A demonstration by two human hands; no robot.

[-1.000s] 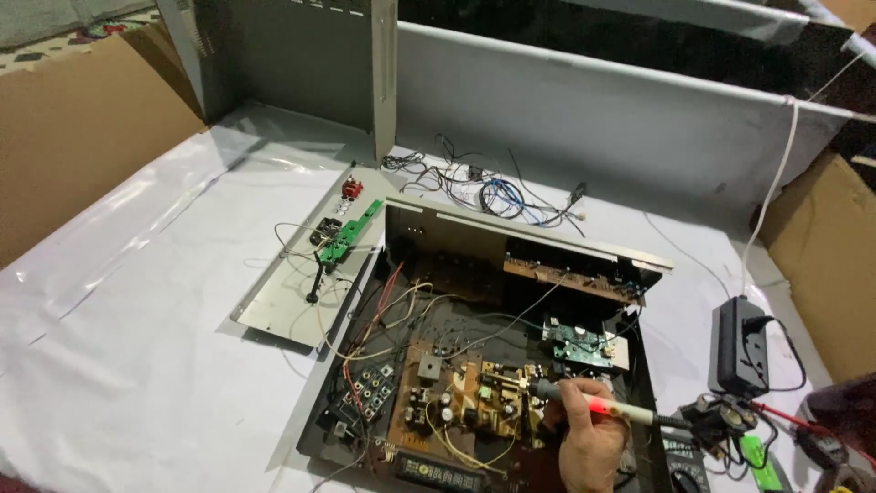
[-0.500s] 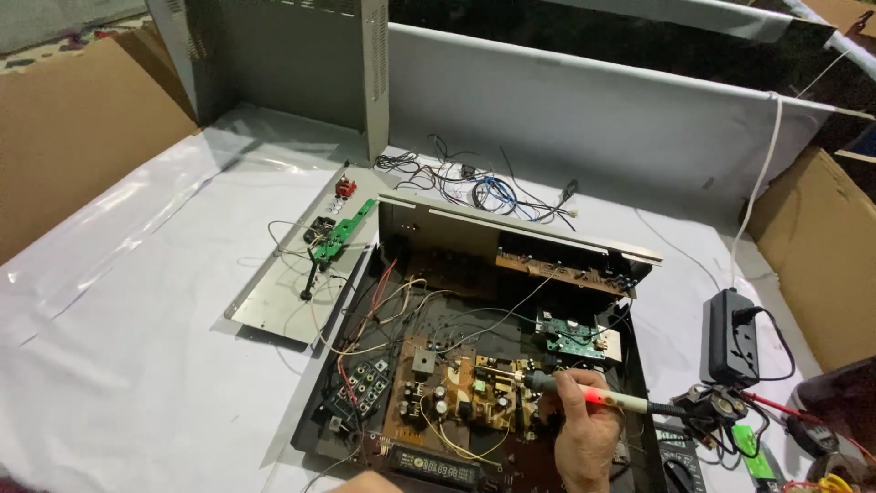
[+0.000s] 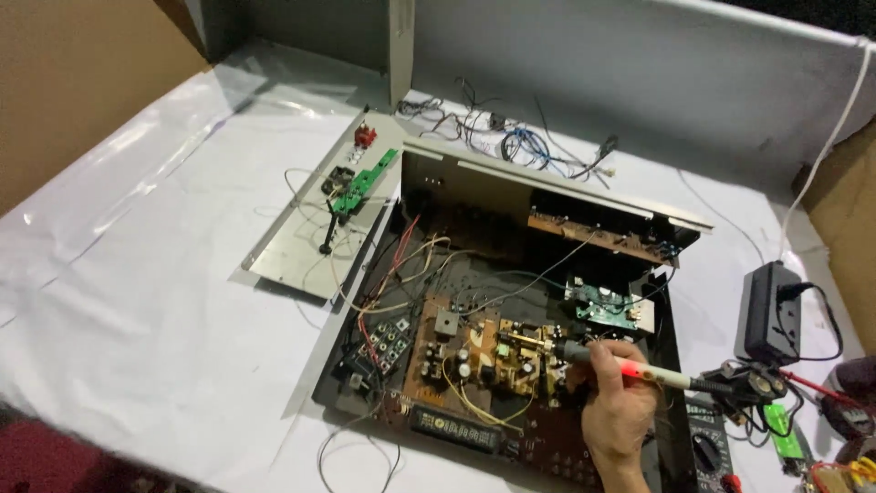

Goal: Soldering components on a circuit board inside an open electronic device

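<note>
- Right hand (image 3: 619,402) has its grip pinched around a soldering iron (image 3: 630,369), held like a pen.
- Iron tip rests on the brown circuit board (image 3: 484,351) inside the open black chassis (image 3: 671,356).
- Left hand is out of view.
- Multimeter (image 3: 707,449) lies just beside, on the white table (image 3: 137,319).

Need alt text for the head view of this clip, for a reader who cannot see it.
A right hand holds a soldering iron with its tip at the brown circuit board inside an opened black chassis on a white-covered table. A detached metal panel with a small green board lies to the left, loose wires behind, and a black power adapter to the right.
</note>
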